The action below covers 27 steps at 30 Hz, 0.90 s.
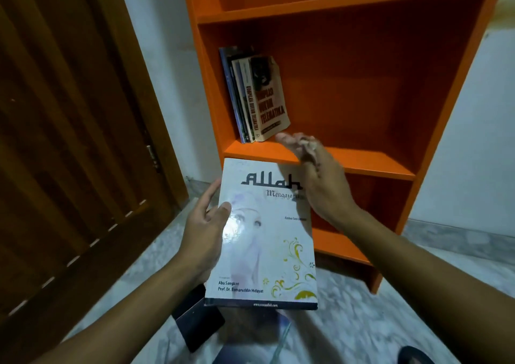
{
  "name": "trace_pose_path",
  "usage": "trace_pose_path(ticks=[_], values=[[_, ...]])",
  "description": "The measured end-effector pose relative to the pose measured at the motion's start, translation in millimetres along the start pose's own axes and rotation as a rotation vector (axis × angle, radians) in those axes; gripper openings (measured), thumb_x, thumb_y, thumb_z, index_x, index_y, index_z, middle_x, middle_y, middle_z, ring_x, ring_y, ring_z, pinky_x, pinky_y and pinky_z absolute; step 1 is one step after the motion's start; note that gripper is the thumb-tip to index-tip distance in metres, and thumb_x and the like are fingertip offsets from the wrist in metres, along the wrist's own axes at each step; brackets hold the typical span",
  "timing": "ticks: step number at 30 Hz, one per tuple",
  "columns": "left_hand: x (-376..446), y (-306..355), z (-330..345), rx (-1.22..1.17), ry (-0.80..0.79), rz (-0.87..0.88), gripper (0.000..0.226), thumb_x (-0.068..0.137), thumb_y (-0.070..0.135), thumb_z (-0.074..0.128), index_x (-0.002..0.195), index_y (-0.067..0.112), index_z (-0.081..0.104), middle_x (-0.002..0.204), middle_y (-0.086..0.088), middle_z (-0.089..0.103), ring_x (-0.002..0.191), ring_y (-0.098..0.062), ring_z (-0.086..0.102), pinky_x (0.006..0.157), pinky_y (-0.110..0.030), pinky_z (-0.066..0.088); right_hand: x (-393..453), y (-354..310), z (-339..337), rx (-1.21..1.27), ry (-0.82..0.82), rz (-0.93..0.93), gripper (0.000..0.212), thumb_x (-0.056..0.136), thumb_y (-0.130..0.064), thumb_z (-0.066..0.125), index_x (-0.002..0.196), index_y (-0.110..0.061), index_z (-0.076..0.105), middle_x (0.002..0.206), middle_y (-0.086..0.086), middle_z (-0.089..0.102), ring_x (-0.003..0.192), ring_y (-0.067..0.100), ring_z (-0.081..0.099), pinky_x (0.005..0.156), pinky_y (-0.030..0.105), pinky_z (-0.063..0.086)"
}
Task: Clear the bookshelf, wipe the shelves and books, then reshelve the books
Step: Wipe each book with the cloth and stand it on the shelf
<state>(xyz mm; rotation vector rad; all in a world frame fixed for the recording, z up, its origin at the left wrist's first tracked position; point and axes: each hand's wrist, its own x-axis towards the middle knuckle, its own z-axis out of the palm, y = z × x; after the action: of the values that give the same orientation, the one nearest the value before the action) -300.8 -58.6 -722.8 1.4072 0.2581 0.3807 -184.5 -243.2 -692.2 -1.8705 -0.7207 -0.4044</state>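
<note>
Holding a white book (264, 235) flat and face up in front of the orange bookshelf (348, 10), the person's left hand (203, 230) is gripping it along its left edge, with the thumb lying on the cover and the fingers curling round the edge and underneath. The book is hanging in the air above the marbled floor (362, 322), just below the front edge of the middle shelf (362, 160), and its far right corner is sitting behind the right hand. The right hand (312, 174) is reaching forward over that shelf edge with its fingers straight and close together, holding nothing; its fingertips are blurred and are lying just beside the bottom corner of the outermost shelved book, though whether they are touching it cannot be told. A small row of books (253, 96) is standing at the left end of the middle shelf, leaning toward the left side panel, with the outermost one, a beige paperback with dark lettering, tilting most. The rest of that shelf is showing bare orange board. A dark, flat book (195, 322) is lying on the floor under the white book, partly hidden by it, and another bluish cover is showing beside it at the bottom of the view. A brown wooden door (69, 141) is standing to the left of the bookshelf, with a pale wall (167, 57) between them.
</note>
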Motion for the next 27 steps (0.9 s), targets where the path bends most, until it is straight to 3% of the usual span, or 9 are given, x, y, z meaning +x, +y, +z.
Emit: trace_pose_path(ticks=[2, 5, 12, 15, 17, 19, 22, 25, 27], values=[[3, -2, 5, -0.01, -0.004, 0.003, 0.046, 0.103, 0.01, 0.049, 0.139, 0.039, 0.048, 0.097, 0.022, 0.075, 0.098, -0.017, 0.074, 0.075, -0.036, 0.06, -12, 17, 14, -0.308, -0.143, -0.065, 0.056, 0.095, -0.036, 0.03, 0.147, -0.024, 0.044, 0.158, -0.003, 0.036, 0.15, 0.012, 0.017, 0.124, 0.043, 0.002], [9, -3, 5, -0.064, 0.001, -0.027, 0.046, 0.103, 0.009, 0.048, 0.139, 0.039, 0.047, 0.096, 0.013, 0.078, 0.094, -0.02, 0.075, 0.067, -0.035, 0.061, -35, 21, 24, -0.386, -0.231, -0.16, 0.06, 0.095, -0.04, 0.028, 0.15, -0.02, 0.04, 0.159, -0.001, 0.035, 0.151, 0.009, 0.013, 0.121, 0.03, -0.009], [30, 1, -20, -0.174, 0.198, -0.058, 0.049, 0.104, 0.012, 0.047, 0.146, 0.035, 0.044, 0.119, -0.002, 0.072, 0.092, -0.022, 0.076, 0.065, -0.038, 0.061, -87, 28, 40, -0.245, -0.431, -0.326, 0.053, 0.092, -0.02, 0.041, 0.144, -0.017, 0.05, 0.154, -0.001, 0.04, 0.148, 0.003, 0.018, 0.124, 0.038, 0.005], [35, 1, -30, -0.139, 0.277, 0.006, 0.048, 0.103, 0.008, 0.048, 0.145, 0.031, 0.048, 0.126, -0.005, 0.069, 0.102, -0.023, 0.072, 0.077, -0.038, 0.06, -99, 24, 39, -0.208, -0.507, -0.338, 0.047, 0.103, -0.042, 0.037, 0.137, -0.014, 0.056, 0.145, 0.003, 0.054, 0.143, 0.01, 0.035, 0.123, 0.032, 0.013], [36, 1, -35, -0.12, 0.309, 0.028, 0.048, 0.103, 0.007, 0.048, 0.145, 0.031, 0.048, 0.128, -0.008, 0.068, 0.107, -0.024, 0.07, 0.089, -0.042, 0.057, -105, 18, 36, -0.173, -0.572, -0.362, 0.052, 0.102, -0.047, 0.033, 0.125, -0.01, 0.062, 0.13, 0.007, 0.064, 0.127, 0.02, 0.054, 0.112, 0.029, 0.032], [34, 0, -40, -0.093, 0.316, 0.034, 0.047, 0.104, 0.008, 0.047, 0.144, 0.032, 0.047, 0.128, -0.008, 0.068, 0.11, -0.025, 0.069, 0.095, -0.047, 0.055, -106, 14, 33, -0.066, -0.609, -0.255, 0.037, 0.102, -0.039, 0.041, 0.116, -0.013, 0.062, 0.108, 0.006, 0.069, 0.096, 0.021, 0.067, 0.083, 0.022, 0.052], [28, -3, -48, -0.036, 0.295, 0.019, 0.046, 0.105, 0.011, 0.046, 0.145, 0.034, 0.045, 0.125, -0.005, 0.07, 0.107, -0.022, 0.071, 0.089, -0.046, 0.058, -97, 17, 33, 0.028, -0.388, 0.006, 0.016, 0.103, -0.04, 0.045, 0.103, -0.034, 0.059, 0.091, -0.008, 0.068, 0.079, 0.007, 0.066, 0.069, 0.027, 0.051], [22, -7, -50, -0.012, 0.233, 0.0, 0.046, 0.106, 0.012, 0.044, 0.146, 0.034, 0.044, 0.111, 0.005, 0.075, 0.094, -0.017, 0.075, 0.069, -0.035, 0.062, -68, 20, 31, 0.209, -0.067, 0.332, 0.049, 0.093, -0.067, 0.041, 0.093, -0.024, 0.064, 0.087, 0.004, 0.072, 0.085, 0.026, 0.069, 0.082, 0.05, 0.056], [18, -8, -46, 0.021, 0.184, -0.008, 0.046, 0.106, 0.011, 0.043, 0.146, 0.034, 0.045, 0.107, 0.007, 0.075, 0.089, -0.015, 0.076, 0.062, -0.031, 0.06, -45, 14, 27, 0.317, 0.068, 0.469, 0.045, 0.097, -0.061, 0.039, 0.099, -0.023, 0.063, 0.094, 0.014, 0.072, 0.089, 0.037, 0.07, 0.079, 0.06, 0.057]])
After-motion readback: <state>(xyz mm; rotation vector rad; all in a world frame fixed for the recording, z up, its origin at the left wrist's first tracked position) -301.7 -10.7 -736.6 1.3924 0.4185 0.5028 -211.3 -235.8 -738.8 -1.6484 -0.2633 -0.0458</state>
